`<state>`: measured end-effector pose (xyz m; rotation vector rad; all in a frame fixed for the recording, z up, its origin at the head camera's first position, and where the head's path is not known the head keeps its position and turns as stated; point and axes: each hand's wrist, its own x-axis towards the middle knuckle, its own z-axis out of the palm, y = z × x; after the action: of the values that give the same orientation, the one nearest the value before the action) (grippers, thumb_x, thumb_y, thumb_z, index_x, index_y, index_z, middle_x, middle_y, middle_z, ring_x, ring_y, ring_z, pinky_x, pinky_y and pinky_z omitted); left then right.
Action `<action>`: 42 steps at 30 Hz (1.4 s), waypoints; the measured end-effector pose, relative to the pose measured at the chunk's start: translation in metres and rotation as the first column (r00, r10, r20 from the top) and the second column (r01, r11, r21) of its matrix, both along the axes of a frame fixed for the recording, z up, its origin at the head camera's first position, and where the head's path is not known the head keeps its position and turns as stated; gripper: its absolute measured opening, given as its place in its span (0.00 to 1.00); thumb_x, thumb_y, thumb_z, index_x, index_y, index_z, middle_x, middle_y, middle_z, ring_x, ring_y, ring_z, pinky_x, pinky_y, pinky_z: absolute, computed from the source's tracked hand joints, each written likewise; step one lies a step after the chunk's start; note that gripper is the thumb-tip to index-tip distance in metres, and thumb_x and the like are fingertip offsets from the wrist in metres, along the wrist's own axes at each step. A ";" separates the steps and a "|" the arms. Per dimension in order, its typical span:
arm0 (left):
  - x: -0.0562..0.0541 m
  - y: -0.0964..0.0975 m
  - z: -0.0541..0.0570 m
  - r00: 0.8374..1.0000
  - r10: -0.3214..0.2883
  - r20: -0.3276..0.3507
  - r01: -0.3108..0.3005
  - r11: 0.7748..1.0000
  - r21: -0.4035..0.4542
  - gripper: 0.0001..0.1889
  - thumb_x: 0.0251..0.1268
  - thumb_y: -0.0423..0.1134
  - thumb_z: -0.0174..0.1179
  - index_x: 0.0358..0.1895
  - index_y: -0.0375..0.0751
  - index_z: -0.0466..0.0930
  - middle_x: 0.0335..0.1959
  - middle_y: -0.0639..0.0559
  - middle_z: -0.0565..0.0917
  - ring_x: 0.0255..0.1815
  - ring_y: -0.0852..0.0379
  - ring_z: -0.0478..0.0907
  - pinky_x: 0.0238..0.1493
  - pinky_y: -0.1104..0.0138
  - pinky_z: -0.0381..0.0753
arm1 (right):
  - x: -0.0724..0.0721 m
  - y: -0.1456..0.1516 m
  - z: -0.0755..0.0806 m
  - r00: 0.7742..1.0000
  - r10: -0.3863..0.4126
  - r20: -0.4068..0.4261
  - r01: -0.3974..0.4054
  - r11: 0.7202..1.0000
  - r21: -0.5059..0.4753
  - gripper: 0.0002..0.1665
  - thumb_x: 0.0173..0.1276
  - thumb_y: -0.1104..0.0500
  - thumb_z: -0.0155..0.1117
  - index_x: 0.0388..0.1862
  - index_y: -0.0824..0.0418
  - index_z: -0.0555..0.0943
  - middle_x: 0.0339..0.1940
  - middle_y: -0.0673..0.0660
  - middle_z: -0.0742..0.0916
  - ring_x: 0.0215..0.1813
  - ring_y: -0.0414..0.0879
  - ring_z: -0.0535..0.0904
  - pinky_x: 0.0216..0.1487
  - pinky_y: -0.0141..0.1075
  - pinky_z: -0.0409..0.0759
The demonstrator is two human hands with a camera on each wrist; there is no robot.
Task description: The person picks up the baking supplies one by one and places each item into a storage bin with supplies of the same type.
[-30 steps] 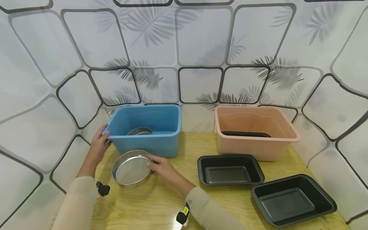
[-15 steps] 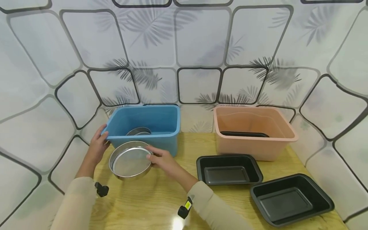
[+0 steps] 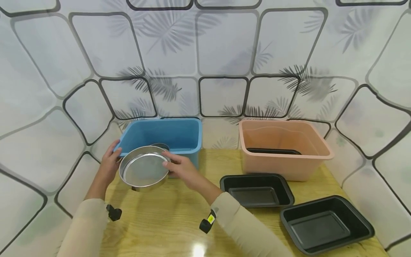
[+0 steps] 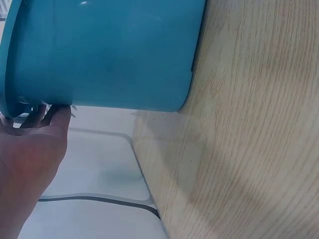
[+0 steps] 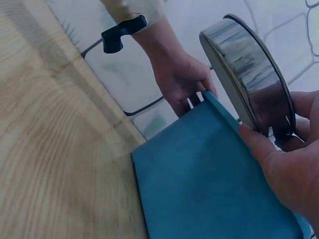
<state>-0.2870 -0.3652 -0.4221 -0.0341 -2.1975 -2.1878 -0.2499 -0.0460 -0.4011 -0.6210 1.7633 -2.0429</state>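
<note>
My right hand (image 3: 183,169) pinches the right rim of a round metal sieve (image 3: 144,171), thumb inside and fingers outside. The sieve is tilted and raised off the table, in front of a blue plastic tub (image 3: 192,157) and partly covering it. In the right wrist view its shiny side wall (image 5: 254,69) stands near the tub's rim. My left hand (image 3: 109,164) grips the tub's rim at the front left corner; in the left wrist view its fingers (image 4: 61,117) reach under that rim. Inside the tub lies another round metal piece (image 3: 160,146), mostly hidden.
A peach-coloured tub (image 3: 276,167) stands at the back right with a dark pan (image 3: 273,151) inside. Two black rectangular baking pans (image 3: 257,194) lie before it on the wooden table (image 3: 167,217). Patterned cloth walls (image 3: 224,96) enclose the table.
My right hand has lifted the sieve upward and slightly left, toward the blue tub's front rim. My left hand has stayed on the tub's corner.
</note>
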 end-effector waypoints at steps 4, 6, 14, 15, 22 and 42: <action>0.000 0.001 0.000 1.000 0.015 -0.001 -0.015 1.000 -0.019 0.35 0.83 0.50 0.40 0.83 0.49 0.37 0.82 0.35 0.35 0.81 0.42 0.46 0.65 0.78 0.68 | -0.003 0.002 0.009 1.000 -0.006 -0.020 0.006 1.000 -0.001 0.30 0.77 0.59 0.60 0.76 0.54 0.70 0.79 0.55 0.69 0.68 0.58 0.77 0.62 0.47 0.81; 0.000 0.002 0.000 1.000 0.025 -0.001 -0.025 1.000 -0.017 0.35 0.83 0.50 0.41 0.83 0.49 0.37 0.82 0.34 0.37 0.78 0.48 0.51 0.55 0.83 0.71 | -0.006 0.002 0.013 1.000 -0.010 -0.025 0.009 1.000 -0.007 0.30 0.77 0.59 0.60 0.76 0.52 0.70 0.80 0.53 0.68 0.68 0.57 0.77 0.63 0.47 0.80; 0.000 0.002 0.001 1.000 -0.004 0.008 0.004 1.000 0.014 0.36 0.83 0.50 0.41 0.83 0.50 0.35 0.83 0.35 0.35 0.83 0.43 0.41 0.79 0.60 0.55 | -0.024 0.000 0.030 0.998 -0.054 -0.013 0.053 0.997 -0.061 0.31 0.77 0.60 0.60 0.77 0.54 0.68 0.81 0.54 0.66 0.71 0.57 0.74 0.65 0.47 0.79; 0.000 0.002 0.001 1.000 -0.007 0.011 0.006 1.000 0.017 0.36 0.83 0.50 0.42 0.83 0.50 0.35 0.83 0.36 0.34 0.83 0.42 0.39 0.80 0.55 0.48 | -0.027 0.000 0.032 0.998 -0.062 -0.011 0.061 0.996 -0.059 0.31 0.76 0.60 0.61 0.77 0.54 0.68 0.81 0.54 0.65 0.71 0.57 0.74 0.65 0.46 0.79; 0.000 0.002 0.000 0.999 0.002 0.032 -0.003 1.000 0.015 0.36 0.83 0.51 0.41 0.83 0.51 0.34 0.83 0.38 0.30 0.82 0.38 0.33 0.79 0.45 0.39 | -0.048 -0.002 0.037 0.991 -0.127 -0.041 0.126 0.992 -0.018 0.32 0.76 0.57 0.62 0.77 0.51 0.68 0.82 0.49 0.64 0.73 0.49 0.72 0.67 0.47 0.76; 0.000 0.001 0.001 1.000 0.011 0.029 -0.011 1.000 0.019 0.36 0.84 0.49 0.41 0.83 0.51 0.33 0.82 0.41 0.26 0.81 0.37 0.30 0.79 0.45 0.38 | -0.091 -0.018 0.041 0.974 -0.222 -0.047 0.224 0.974 0.045 0.34 0.77 0.54 0.61 0.79 0.50 0.65 0.59 0.57 0.83 0.46 0.42 0.78 0.53 0.39 0.80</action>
<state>-0.2873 -0.3640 -0.4208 0.0105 -2.1864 -2.2168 -0.3412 -0.0641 -0.3601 -0.4722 1.9807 -2.1363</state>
